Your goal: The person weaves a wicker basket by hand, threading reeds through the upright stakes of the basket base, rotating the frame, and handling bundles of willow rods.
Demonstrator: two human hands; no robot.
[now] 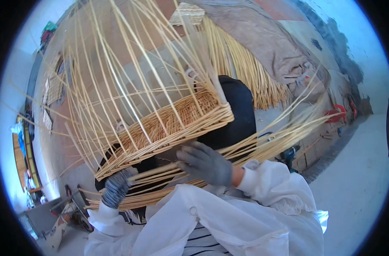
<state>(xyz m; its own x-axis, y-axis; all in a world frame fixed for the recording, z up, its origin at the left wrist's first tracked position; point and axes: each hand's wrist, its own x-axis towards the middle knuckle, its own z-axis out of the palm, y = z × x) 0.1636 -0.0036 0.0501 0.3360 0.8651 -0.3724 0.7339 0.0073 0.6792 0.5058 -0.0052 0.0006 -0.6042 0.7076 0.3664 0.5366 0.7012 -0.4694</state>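
A rectangular wicker basket (190,128) with a woven base and low sides lies tilted in front of me, its long upright stakes (130,98) rising away. My left hand (117,186), in a grey knitted glove, is closed on a pale willow rod (155,172) near the basket's left corner. My right hand (207,164), in a grey glove, is below the basket's near side, its fingers curled over the other end of that rod; its fingertips are partly hidden. A bundle of loose willow rods (279,138) lies across my lap and runs under the right hand.
More peeled rods (241,64) lie in a thick layer on the floor beyond, partly under a brown cloth (284,55). A dark green power tool (290,155) and a red object (337,113) are at the right. A wheeled thing (81,222) stands lower left.
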